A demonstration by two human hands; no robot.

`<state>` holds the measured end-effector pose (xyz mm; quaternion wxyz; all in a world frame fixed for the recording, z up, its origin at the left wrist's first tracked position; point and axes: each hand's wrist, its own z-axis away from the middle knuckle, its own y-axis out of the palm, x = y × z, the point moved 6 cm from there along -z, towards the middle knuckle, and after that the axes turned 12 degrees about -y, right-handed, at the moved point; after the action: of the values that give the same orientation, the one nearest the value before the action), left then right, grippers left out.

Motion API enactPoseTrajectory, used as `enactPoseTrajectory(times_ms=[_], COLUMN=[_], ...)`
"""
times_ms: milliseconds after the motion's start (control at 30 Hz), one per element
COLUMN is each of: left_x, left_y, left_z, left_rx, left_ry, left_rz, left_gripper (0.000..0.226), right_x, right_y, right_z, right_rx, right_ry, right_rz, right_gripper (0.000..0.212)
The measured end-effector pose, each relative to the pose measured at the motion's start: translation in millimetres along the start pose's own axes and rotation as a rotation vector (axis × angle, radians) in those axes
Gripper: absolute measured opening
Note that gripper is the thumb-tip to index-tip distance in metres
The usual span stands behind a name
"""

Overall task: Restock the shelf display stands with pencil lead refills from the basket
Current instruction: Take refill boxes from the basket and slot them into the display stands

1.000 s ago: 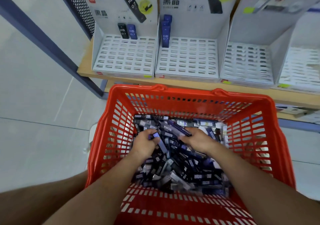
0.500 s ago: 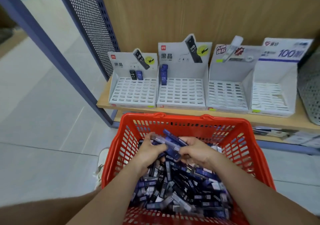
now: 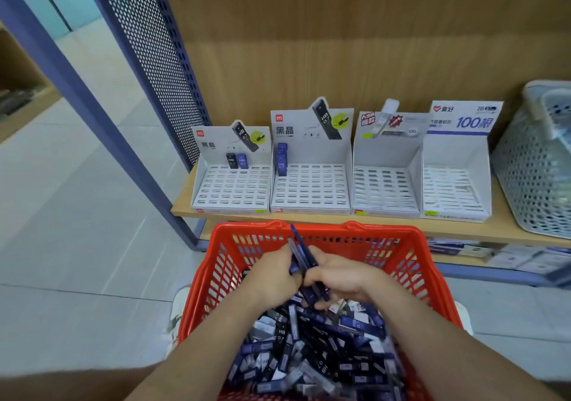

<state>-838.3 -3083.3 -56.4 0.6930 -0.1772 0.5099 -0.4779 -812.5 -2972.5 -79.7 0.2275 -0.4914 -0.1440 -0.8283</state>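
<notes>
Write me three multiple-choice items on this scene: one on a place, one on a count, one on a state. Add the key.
1. Where is the grey perforated basket?
A) on the floor
B) hung on the mesh panel
C) on the wooden shelf, right of the display stands

2. How many packs stand in the leftmost display stand?
A) two
B) none
C) six

3. What are the hands doing?
A) hanging empty
B) left hand and right hand both grip a bundle of blue refills over the red basket
C) slotting a pack into a stand

Key: 1 C, it sits at the shelf's right end; 2 A, a black pack and a blue pack stand in its back row; 3 B, both hands close round the bundle.
</notes>
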Motion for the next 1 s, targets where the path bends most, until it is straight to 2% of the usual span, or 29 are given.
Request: enactPoseTrajectory(times_ms=[100, 200, 300, 400, 500, 600, 667, 767, 833, 900, 1000], left_x=[-5, -3, 14, 23, 12, 2, -2, -12, -20, -28, -28], left_y=[-7, -22, -41, -50, -43, -32, -29, -34, -40, -47, -54], left_z=[2, 3, 4, 8, 12, 15, 17, 19, 19, 18, 17], left_rx=[-0.036, -0.033, -0.015, 0.02, 0.1, 0.177, 0.215, 0.236, 0.19, 0.118, 0.098], left_ry=[0.024, -0.031, -0.168, -0.241, -0.218, -0.173, -0.14, -0.056, -0.014, 0.002, -0.039], left_rz=[-0.065, 0.022, 0.257, 0.566, 0.727, 0.74, 0.724, 0.588, 0.498, 0.474, 0.649], left_gripper=[0.037, 0.027, 0.009, 0.02, 0.019, 0.015, 0.014, 0.009, 0.007, 0.022, 0.038], right_x=[1, 0, -5, -6, -7, -4, 1, 12, 22, 32, 44], right_y=[-4, -8, -14, -16, -12, -5, 0, 6, 7, 4, -1], right_z=[-3, -4, 1, 8, 12, 18, 21, 26, 29, 30, 27], right_rx=[-0.031, -0.099, -0.13, -0.112, -0.068, -0.052, -0.047, 0.036, 0.063, 0.03, -0.046], right_ry=[-0.04, -0.071, -0.053, -0.076, -0.092, -0.095, -0.098, -0.121, -0.156, -0.202, -0.268], right_rz=[0.028, -0.002, -0.04, -0.058, -0.154, -0.294, -0.478, -0.646, -0.635, -0.59, -0.551], right_gripper=[0.043, 0.039, 0.037, 0.013, 0.01, 0.031, 0.037, 0.054, 0.051, 0.037, 0.025])
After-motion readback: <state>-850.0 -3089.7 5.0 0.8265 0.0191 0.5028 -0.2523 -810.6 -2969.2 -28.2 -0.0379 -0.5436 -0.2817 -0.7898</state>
